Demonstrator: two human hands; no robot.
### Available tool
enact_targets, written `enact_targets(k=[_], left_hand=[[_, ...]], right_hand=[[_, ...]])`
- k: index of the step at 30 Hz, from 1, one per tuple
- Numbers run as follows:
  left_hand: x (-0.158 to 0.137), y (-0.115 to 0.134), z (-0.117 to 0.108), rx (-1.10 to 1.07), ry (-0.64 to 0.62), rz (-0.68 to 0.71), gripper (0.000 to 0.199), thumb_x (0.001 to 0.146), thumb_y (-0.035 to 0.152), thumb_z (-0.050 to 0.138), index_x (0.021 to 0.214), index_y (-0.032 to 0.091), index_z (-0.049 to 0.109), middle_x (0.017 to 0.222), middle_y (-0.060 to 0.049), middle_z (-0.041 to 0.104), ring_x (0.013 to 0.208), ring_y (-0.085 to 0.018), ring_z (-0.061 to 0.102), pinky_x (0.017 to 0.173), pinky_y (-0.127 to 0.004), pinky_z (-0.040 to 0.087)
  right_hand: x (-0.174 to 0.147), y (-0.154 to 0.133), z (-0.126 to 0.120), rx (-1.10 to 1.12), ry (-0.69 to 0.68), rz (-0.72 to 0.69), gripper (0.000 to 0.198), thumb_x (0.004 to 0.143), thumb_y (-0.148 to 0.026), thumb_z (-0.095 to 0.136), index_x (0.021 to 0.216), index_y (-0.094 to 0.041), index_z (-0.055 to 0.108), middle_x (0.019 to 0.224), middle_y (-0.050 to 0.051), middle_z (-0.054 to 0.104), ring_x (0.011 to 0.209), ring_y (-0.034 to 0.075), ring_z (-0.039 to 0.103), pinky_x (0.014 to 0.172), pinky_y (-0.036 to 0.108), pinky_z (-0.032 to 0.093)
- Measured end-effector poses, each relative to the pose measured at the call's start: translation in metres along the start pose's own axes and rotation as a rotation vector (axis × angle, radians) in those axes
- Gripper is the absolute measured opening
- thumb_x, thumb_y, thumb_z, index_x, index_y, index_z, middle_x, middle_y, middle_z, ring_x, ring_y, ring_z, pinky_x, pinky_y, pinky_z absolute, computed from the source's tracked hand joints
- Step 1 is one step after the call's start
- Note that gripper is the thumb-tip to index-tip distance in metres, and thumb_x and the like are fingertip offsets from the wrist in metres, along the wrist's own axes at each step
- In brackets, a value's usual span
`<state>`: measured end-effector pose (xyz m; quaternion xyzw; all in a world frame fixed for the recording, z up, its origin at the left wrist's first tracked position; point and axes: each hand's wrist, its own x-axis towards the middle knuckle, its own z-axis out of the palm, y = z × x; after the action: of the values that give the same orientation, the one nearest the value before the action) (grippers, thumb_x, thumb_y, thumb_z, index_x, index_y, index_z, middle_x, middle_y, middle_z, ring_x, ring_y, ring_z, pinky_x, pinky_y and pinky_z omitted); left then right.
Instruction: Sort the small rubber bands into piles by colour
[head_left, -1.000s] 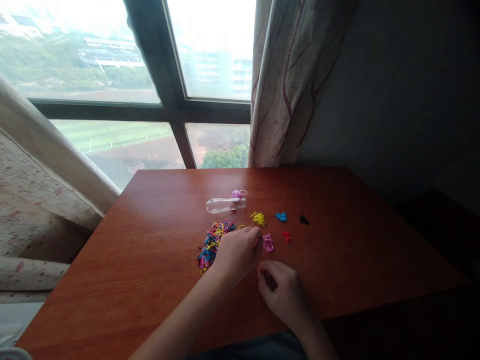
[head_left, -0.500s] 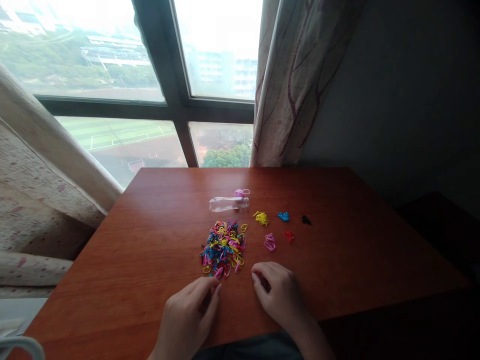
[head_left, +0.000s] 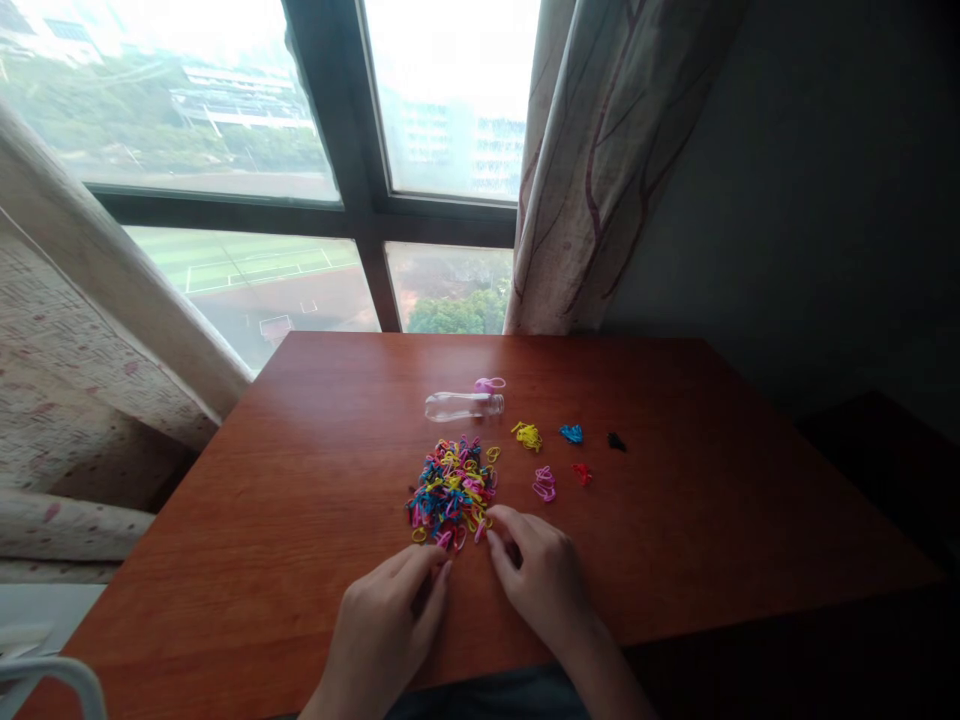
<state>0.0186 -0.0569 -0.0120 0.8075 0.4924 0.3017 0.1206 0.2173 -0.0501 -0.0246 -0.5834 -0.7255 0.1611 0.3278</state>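
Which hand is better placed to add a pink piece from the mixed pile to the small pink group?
Probably the right hand: it's at the mixed pile's near-right edge, closer to the pink group. The left hand sits at the near edge, farther away.

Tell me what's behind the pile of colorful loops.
Behind the pile lies a clear bottle on its side, with a looped pink piece just beyond it. The tabletop beneath the pile is covered; the bottle blurs the pink piece's lower edge.
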Motion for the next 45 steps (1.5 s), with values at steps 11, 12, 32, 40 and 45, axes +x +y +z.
enact_targets(k=[11,12,32,40,45], left_hand=[[-0.001,0.000,-0.001,0.020,-0.018,-0.005,0.014,0.094,0.024,0.049,0.091,0.024,0.063,0.081,0.002,0.074,0.068,-0.015,0.071,0.059,-0.024,0.052],[-0.001,0.000,-0.001,0.020,-0.016,-0.004,0.014,0.094,0.024,0.049,0.091,0.024,0.063,0.081,0.002,0.074,0.068,-0.015,0.071,0.059,-0.024,0.052],[0.002,0.003,-0.001,0.040,-0.034,-0.007,0.018,0.094,0.025,0.046,0.089,0.024,0.064,0.079,0.001,0.073,0.066,-0.015,0.071,0.058,-0.023,0.051],[0.000,0.001,-0.002,0.011,-0.051,-0.048,0.016,0.093,0.026,0.049,0.090,0.024,0.064,0.081,0.001,0.074,0.068,-0.015,0.071,0.059,-0.022,0.051],[0.000,0.000,-0.001,-0.004,-0.056,-0.064,0.016,0.093,0.026,0.049,0.090,0.024,0.065,0.082,0.000,0.074,0.069,-0.016,0.071,0.060,-0.023,0.051]], right_hand=[[0.003,-0.001,0.003,-0.081,0.012,0.063,0.015,0.089,-0.016,0.057,0.097,-0.024,0.066,0.078,-0.002,0.070,0.069,0.016,0.063,0.065,0.026,0.036],[0.003,-0.001,0.003,-0.083,0.014,0.065,0.015,0.089,-0.015,0.057,0.096,-0.024,0.066,0.078,-0.002,0.070,0.070,0.016,0.063,0.065,0.026,0.036],[-0.002,0.009,0.002,-0.022,0.113,0.111,0.018,0.092,-0.021,0.051,0.091,-0.021,0.069,0.076,0.001,0.071,0.066,0.016,0.065,0.063,0.024,0.041],[0.061,0.036,-0.034,-0.275,0.220,0.123,0.019,0.092,-0.025,0.053,0.094,-0.021,0.071,0.083,0.004,0.074,0.069,0.017,0.067,0.062,0.024,0.040],[0.089,0.049,-0.039,-0.435,0.138,0.155,0.018,0.092,-0.024,0.054,0.091,-0.021,0.071,0.080,0.004,0.074,0.070,0.017,0.066,0.059,0.024,0.036]])
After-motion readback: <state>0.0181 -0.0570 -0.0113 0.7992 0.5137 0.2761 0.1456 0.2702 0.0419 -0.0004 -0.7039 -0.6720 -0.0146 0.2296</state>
